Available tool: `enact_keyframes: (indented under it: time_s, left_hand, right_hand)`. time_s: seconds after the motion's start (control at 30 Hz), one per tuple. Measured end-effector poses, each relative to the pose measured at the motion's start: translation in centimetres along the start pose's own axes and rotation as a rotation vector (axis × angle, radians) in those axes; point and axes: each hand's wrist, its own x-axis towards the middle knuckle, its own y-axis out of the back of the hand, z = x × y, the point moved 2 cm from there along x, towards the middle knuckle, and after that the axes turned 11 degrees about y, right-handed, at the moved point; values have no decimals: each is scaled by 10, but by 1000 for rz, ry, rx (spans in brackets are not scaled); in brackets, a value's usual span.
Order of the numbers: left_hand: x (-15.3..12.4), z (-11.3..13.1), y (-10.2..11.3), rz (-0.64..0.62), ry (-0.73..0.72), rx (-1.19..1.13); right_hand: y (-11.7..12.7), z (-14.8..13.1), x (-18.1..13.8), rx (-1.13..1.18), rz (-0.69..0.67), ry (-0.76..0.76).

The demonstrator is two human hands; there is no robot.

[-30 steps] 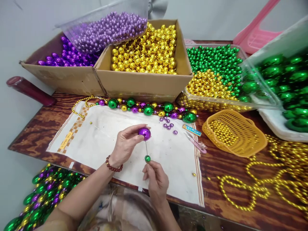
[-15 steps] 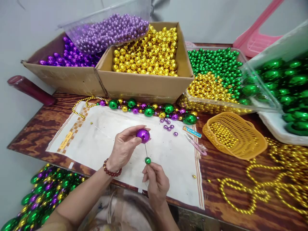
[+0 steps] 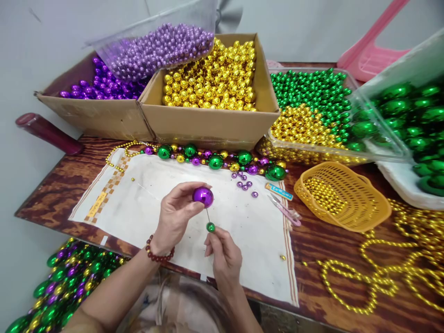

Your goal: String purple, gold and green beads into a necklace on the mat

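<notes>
Threading step, it seems. Above white cloth (image 3: 256, 240): left hand (image 3: 173, 215) grip pinches purple ball (image 3: 203, 197); right hand (image 3: 225, 259) grip, toward cloth's near edge, pinches at green bead (image 3: 210, 227), thin needle (image 3: 208, 214) spanning both. Next move likely calls for ball and needle aligned.

Soft, even light; stretched edges

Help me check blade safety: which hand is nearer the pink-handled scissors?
Right. The right hand is left of the scissors and nearer the body; the left hand is farther left.
</notes>
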Motion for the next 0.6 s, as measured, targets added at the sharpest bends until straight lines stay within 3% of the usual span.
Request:
enact_keyframes:
  time_s: [0.17,0.37,0.5,0.6]
  left_hand:
    - [-5,1,-2,8,-129,129]
    - [-5,1,-3,14,-187,179]
    - [-1,-1,2,79,-128,139]
    - [2,-2,5,53,-60,71]
  right_hand:
    - [-5,1,1,-8,-71,95]
    - [-6,8,-6,-4,25,142]
    - [-7,9,-9,-44,-33,230]
    - [-8,8,-12,-59,-28,243]
